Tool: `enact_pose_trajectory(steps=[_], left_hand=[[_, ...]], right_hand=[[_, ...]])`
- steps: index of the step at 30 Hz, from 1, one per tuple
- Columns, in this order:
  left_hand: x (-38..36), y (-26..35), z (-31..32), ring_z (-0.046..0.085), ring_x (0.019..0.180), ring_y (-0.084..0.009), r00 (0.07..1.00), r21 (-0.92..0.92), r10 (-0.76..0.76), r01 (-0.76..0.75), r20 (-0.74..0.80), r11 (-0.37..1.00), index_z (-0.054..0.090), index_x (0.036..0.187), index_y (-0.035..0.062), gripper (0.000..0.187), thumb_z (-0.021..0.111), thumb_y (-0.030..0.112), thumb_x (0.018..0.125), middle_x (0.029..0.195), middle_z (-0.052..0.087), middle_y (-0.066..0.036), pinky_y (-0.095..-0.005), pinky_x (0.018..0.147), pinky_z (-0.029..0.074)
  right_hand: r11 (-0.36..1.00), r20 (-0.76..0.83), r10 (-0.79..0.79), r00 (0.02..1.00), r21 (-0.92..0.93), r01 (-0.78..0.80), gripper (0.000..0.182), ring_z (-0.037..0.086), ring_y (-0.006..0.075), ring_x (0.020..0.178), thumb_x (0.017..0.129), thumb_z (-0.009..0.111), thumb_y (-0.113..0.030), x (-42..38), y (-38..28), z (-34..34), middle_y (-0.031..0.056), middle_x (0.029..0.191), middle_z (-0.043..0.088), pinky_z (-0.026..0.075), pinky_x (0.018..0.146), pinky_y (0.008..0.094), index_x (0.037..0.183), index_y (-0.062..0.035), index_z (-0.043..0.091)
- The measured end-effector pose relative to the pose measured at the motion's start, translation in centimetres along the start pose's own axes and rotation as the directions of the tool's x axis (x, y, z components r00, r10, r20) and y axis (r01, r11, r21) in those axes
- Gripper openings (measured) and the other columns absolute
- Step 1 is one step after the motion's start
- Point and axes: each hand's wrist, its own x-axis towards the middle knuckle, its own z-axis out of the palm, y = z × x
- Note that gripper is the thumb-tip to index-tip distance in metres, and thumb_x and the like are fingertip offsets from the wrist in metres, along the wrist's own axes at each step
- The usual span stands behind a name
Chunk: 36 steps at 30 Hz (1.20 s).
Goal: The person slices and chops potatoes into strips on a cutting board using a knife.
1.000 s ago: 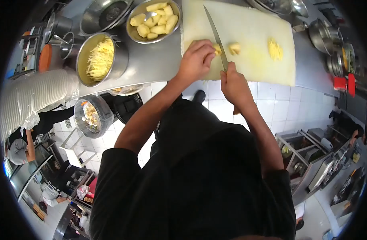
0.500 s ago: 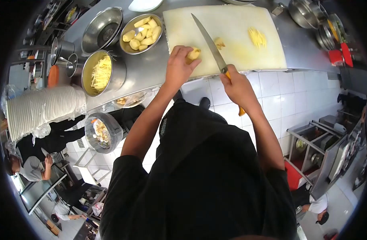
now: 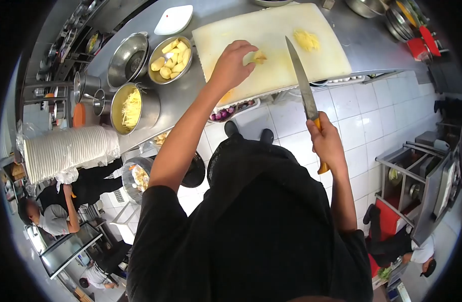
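Observation:
My left hand (image 3: 234, 64) is over the white cutting board (image 3: 271, 30), its thumb and fingers apart. Just beyond the fingertips lies a small potato piece (image 3: 259, 57). No potato shows between the fingers, though the palm side is hidden. My right hand (image 3: 325, 143) is closed around the yellow handle of a long kitchen knife (image 3: 302, 78). The blade points away from me, its tip over the board and its lower part past the front edge. A little pile of potato shreds (image 3: 306, 40) sits at the board's far right.
Left of the board stand a bowl of peeled potatoes (image 3: 166, 61), a pot of potato shreds (image 3: 131, 108), a metal colander (image 3: 125, 63) and a white dish (image 3: 173, 20). Stacked plates (image 3: 72, 153) are farther left. Co-workers (image 3: 54, 219) are at the sides.
My left hand has left the potato it held and moved to the small piece. The knife has swung right and back toward me, still in my right hand. The view has shifted slightly.

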Motion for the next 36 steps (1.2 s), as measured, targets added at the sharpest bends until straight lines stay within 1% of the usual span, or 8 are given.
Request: enact_pose_trajectory(steps=[6,9,12,15,21,24,27,36], left_hand=[[3.5,-3.0,1.6,0.063,0.105,-0.0298,0.96,0.086,0.159,-0.183,0.229,0.979,0.066,0.121,0.0064,0.044,0.069,0.002,0.077,0.122,0.063,-0.013,-0.0361,0.088,0.053],[3.9,-2.3,1.6,0.065,0.098,-0.0294,0.932,0.05,-0.094,0.082,0.349,0.995,0.067,0.117,0.0026,0.041,0.071,0.005,0.076,0.112,0.066,-0.015,-0.0365,0.087,0.053],[2.3,-1.5,2.5,0.065,0.09,-0.0289,0.968,0.081,-0.091,0.074,0.235,0.994,0.069,0.114,-0.0008,0.04,0.076,0.009,0.075,0.101,0.066,-0.016,-0.0372,0.084,0.053],[0.8,0.9,2.8,0.064,0.098,-0.0362,0.959,0.058,-0.199,0.191,0.203,0.98,0.069,0.112,-0.0023,0.042,0.079,0.013,0.074,0.108,0.063,-0.019,-0.0419,0.089,0.052],[-1.5,3.2,3.9,0.062,0.102,-0.0369,0.943,-0.035,-0.318,0.323,0.099,0.946,0.067,0.115,-0.002,0.044,0.077,0.009,0.074,0.111,0.062,-0.021,-0.0424,0.091,0.051],[-2.2,2.5,4.9,0.062,0.103,-0.0366,0.972,-0.12,-0.219,0.209,-0.083,0.971,0.066,0.113,-0.0024,0.041,0.073,0.005,0.073,0.113,0.061,-0.019,-0.0422,0.091,0.051],[-2.7,1.3,5.8,0.065,0.094,-0.0292,0.984,-0.153,-0.077,0.052,-0.163,0.987,0.065,0.11,-0.0018,0.035,0.073,0.003,0.075,0.113,0.064,-0.016,-0.0375,0.081,0.056],[-3.4,2.2,6.3,0.066,0.09,-0.0272,0.959,-0.211,-0.175,0.128,-0.222,0.969,0.066,0.105,-0.0006,0.028,0.072,0.004,0.077,0.111,0.063,-0.014,-0.0354,0.079,0.056]], right_hand=[[0.999,0.027,0.012,1.0,-0.031,-0.011,0.024,0.061,0.0432,0.066,0.099,0.056,-0.023,-0.5,1.7,0.0,0.0225,0.069,0.062,0.045,0.063,0.0472,0.107,-0.0013,0.054],[0.998,0.032,-0.003,0.999,-0.069,0.006,0.025,0.062,0.0464,0.072,0.099,0.054,-0.022,-0.7,2.1,0.0,0.0248,0.073,0.064,0.047,0.066,0.0501,0.11,-0.0002,0.053],[0.987,0.024,-0.036,0.999,-0.156,0.039,0.027,0.063,0.0471,0.075,0.099,0.053,-0.021,-0.9,2.4,0.2,0.0262,0.075,0.065,0.048,0.069,0.0523,0.115,0.0005,0.05],[0.971,0.008,-0.095,0.995,-0.222,0.094,0.03,0.064,0.0471,0.076,0.098,0.052,-0.019,-0.8,2.8,0.8,0.0268,0.076,0.065,0.049,0.071,0.0538,0.121,0.0006,0.048],[0.919,-0.003,-0.186,0.982,-0.354,0.173,0.032,0.064,0.0468,0.074,0.097,0.053,-0.017,-1.2,1.5,1.3,0.027,0.075,0.065,0.05,0.07,0.0544,0.124,0.0005,0.048],[0.904,0.015,-0.224,0.974,-0.37,0.214,0.032,0.064,0.0465,0.072,0.097,0.053,-0.017,-1.9,0.5,1.7,0.0272,0.075,0.065,0.051,0.069,0.0543,0.124,0.0004,0.048],[0.896,0.033,-0.242,0.97,-0.377,0.236,0.033,0.065,0.0457,0.07,0.097,0.054,-0.016,-2.2,0.0,2.2,0.0274,0.075,0.065,0.052,0.067,0.0535,0.124,0.0006,0.048],[0.879,0.018,-0.267,0.964,-0.405,0.251,0.033,0.064,0.0461,0.068,0.097,0.054,-0.016,-2.3,-0.1,3.5,0.0282,0.077,0.065,0.052,0.064,0.0534,0.124,0.0006,0.048]])
